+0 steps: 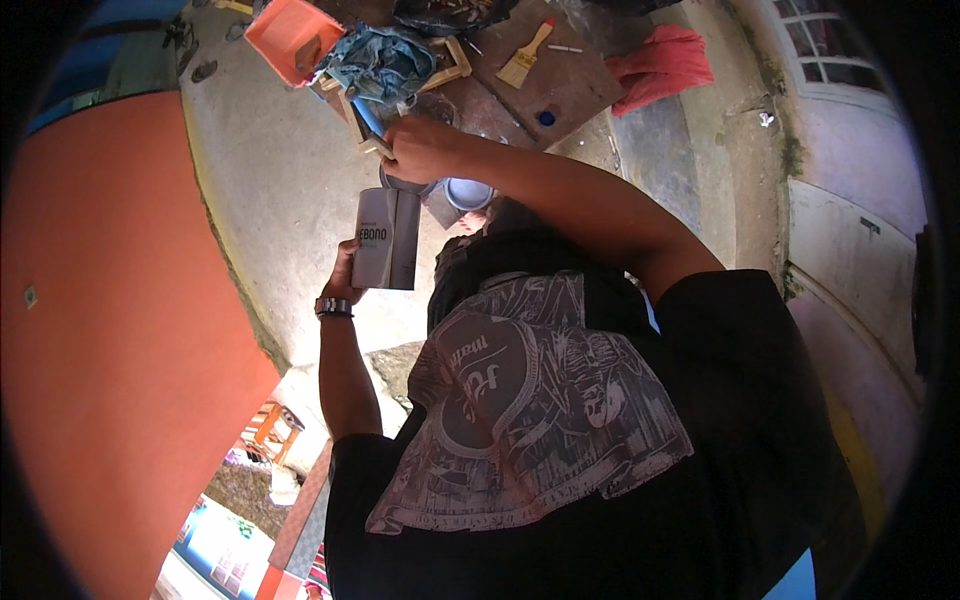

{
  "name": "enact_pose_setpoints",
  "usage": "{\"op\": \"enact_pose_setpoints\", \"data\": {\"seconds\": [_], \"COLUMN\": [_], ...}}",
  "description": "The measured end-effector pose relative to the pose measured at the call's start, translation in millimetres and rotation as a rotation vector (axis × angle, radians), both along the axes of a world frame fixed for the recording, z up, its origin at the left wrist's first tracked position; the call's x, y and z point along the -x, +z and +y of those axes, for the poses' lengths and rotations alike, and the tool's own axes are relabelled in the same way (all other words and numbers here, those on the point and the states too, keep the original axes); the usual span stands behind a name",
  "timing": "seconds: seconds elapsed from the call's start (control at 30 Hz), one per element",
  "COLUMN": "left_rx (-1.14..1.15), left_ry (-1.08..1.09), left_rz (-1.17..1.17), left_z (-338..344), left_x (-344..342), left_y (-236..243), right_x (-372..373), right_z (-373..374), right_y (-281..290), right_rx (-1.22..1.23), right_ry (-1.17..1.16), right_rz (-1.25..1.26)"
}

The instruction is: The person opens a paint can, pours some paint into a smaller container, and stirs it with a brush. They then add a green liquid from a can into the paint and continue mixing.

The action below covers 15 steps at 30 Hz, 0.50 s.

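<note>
My left hand [343, 272], with a watch on its wrist, holds a grey rectangular tin can [385, 240] upright in front of my chest. My right hand [422, 150] is just above the can's top, closed around a blue-handled tool [367, 117] that points up and to the left. The tool's tip is hidden, and I cannot tell whether it touches the can. My black printed shirt fills the lower middle of the view.
On the ground beyond the can lie an orange plastic tray [285, 35], a blue rag [385, 62] on a wooden frame [455, 62], a paint brush [526, 55] on a brown board [560, 85], a red cloth [662, 60] and a round blue-grey container [468, 193]. An orange wall [110, 320] stands left, a white door [850, 250] right.
</note>
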State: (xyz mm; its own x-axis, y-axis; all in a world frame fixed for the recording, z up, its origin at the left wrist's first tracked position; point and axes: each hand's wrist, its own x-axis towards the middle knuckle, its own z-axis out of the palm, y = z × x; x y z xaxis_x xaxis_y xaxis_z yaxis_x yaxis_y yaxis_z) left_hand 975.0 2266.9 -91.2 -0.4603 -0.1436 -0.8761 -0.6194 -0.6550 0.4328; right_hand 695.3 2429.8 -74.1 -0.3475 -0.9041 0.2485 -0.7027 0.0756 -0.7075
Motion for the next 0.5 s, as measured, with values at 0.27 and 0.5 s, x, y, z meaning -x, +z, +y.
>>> {"op": "enact_pose_setpoints", "data": {"seconds": [0.27, 0.5], "left_rx": [0.008, -0.014], "left_ry": [0.01, -0.002], "left_rz": [-0.018, -0.01], "left_z": [-1.0, -2.6], "left_x": [1.9, 5.4], "left_y": [0.5, 3.2], "right_x": [-4.0, -3.4], "right_z": [3.0, 2.3], "right_y": [-0.3, 2.9], "right_rx": [0.018, -0.032], "right_ry": [0.012, -0.025], "right_rz": [0.04, 0.022]}}
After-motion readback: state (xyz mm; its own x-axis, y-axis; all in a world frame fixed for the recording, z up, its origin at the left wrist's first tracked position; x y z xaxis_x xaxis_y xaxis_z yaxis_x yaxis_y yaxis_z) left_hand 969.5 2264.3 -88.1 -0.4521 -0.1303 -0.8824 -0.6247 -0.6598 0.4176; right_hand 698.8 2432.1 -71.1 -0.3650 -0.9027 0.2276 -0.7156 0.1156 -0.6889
